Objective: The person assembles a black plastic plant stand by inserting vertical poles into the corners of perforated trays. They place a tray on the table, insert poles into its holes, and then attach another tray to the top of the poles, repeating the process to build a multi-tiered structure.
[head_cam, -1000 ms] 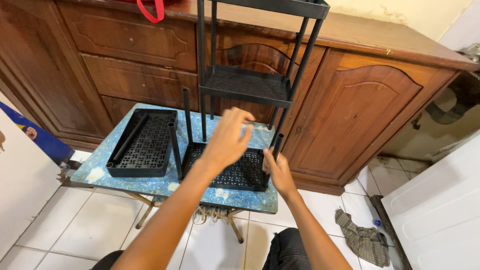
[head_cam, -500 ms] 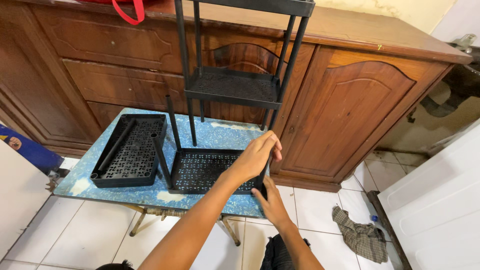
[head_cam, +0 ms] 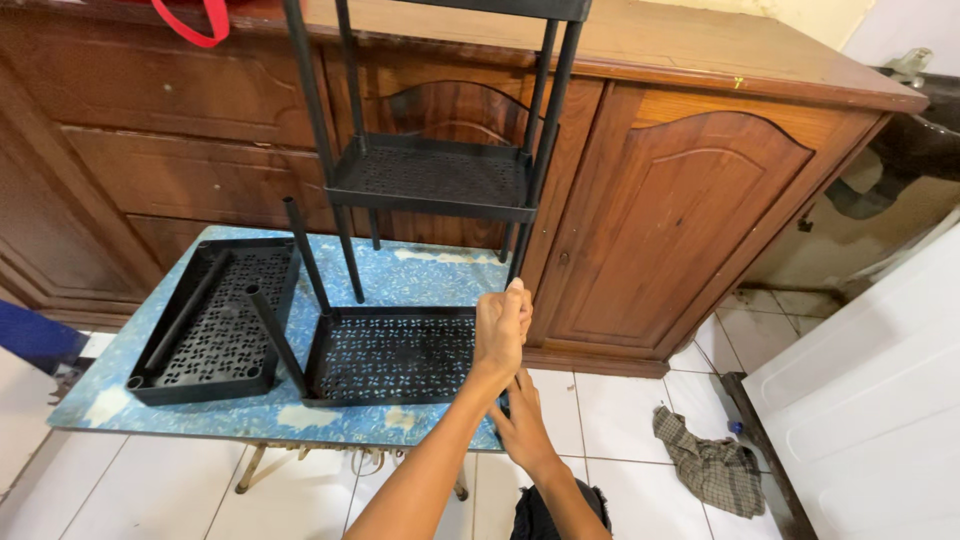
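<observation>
At centre frame, the left hand (head_cam: 502, 325) is clamped on a black post at the bottom shelf's (head_cam: 395, 355) near right corner on the blue table (head_cam: 420, 275); the right hand (head_cam: 520, 425), grip unclear, steadies that corner. Seating the post looks underway, calling for straight downward pressure.

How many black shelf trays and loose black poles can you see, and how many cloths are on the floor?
Black shelf trays: 4, namely the top one, the middle one, the bottom one and the spare one
Loose black pole lying in the spare tray: 1
Checked cloth on the floor: 1
Total: 6
</observation>
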